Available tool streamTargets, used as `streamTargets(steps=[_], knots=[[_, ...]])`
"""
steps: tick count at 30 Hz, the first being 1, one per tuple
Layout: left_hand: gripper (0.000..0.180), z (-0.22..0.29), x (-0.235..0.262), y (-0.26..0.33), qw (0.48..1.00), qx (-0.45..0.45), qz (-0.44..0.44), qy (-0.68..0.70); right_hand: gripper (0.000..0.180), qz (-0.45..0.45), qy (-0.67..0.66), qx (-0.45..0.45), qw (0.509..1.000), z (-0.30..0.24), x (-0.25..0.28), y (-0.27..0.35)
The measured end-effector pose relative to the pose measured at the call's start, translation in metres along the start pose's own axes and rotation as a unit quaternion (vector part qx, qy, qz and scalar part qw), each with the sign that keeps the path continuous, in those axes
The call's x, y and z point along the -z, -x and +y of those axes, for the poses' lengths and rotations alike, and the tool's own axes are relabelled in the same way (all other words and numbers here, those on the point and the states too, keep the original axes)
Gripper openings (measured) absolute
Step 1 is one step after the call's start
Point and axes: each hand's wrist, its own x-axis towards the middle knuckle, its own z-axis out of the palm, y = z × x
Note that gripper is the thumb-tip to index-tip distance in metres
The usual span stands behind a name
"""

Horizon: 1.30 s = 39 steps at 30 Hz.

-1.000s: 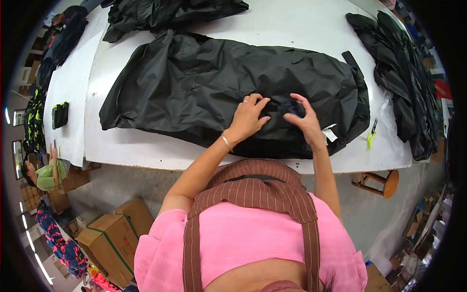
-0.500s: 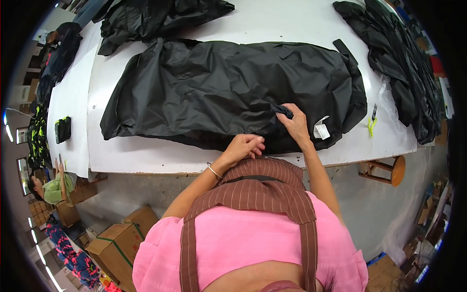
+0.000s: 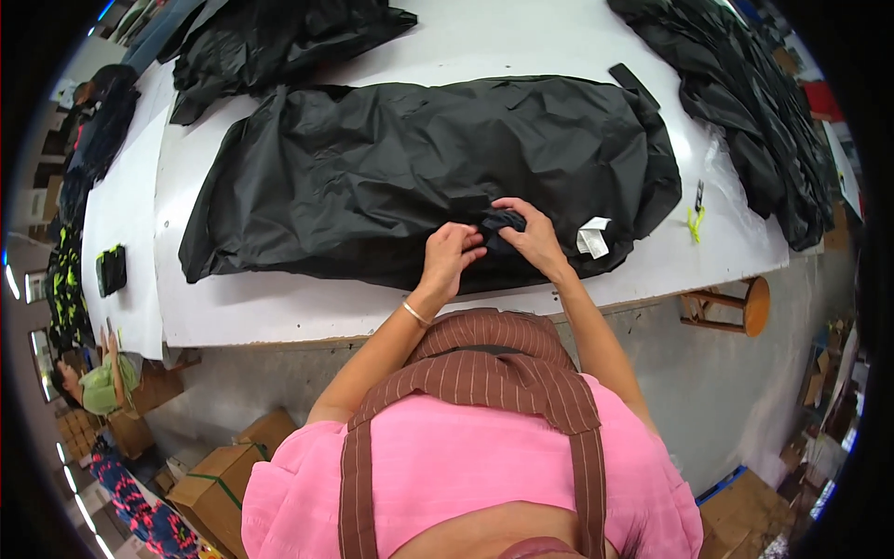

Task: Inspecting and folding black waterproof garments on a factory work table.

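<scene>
A large black garment point(image 3: 363, 158) of thin, creased fabric lies spread across the white table point(image 3: 223, 317), with a white label point(image 3: 593, 238) near its right front edge. My right hand point(image 3: 533, 240) is closed around a bunched piece of dark cloth point(image 3: 504, 222) over the garment's front part. I cannot tell whether this bunch is joined to the garment. Close on its left, my left hand point(image 3: 451, 255) has its fingers curled in a pinch against the dark fabric. What lies between those fingertips is mostly hidden.
More black garments lie in heaps at the far left point(image 3: 279, 47) and far right point(image 3: 736, 102). Yellow-handled snips point(image 3: 696, 219) rest beside clear plastic at right. A wooden stool point(image 3: 750, 306) stands below the table edge. A person in green point(image 3: 107, 382) is at far left.
My left hand has moved forward and up to the dark bunch beside my right hand. My right hand has shifted left with the bunch. The whole view has shifted slightly.
</scene>
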Motion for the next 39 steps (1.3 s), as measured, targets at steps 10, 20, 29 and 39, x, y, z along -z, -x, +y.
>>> streamTargets(steps=[10,20,29,39], knots=[[0.043,0.01,0.004,0.006,0.985,0.166,-0.029,-0.028,0.033,-0.056,0.226,0.026,0.972,-0.006,-0.012,0.031],[0.04,0.036,-0.11,-0.042,0.674,-0.488,-0.181,-0.524,0.034,0.206,-0.078,0.045,0.974,-0.043,0.101,0.017],[0.087,-0.019,-0.112,-0.122,0.59,-0.28,-0.089,-0.752,0.018,0.207,0.371,0.105,0.899,0.04,0.104,-0.072],[0.081,-0.027,-0.099,-0.11,0.582,-0.315,-0.071,-0.746,0.022,0.186,0.359,-0.001,0.914,0.017,0.165,-0.047]])
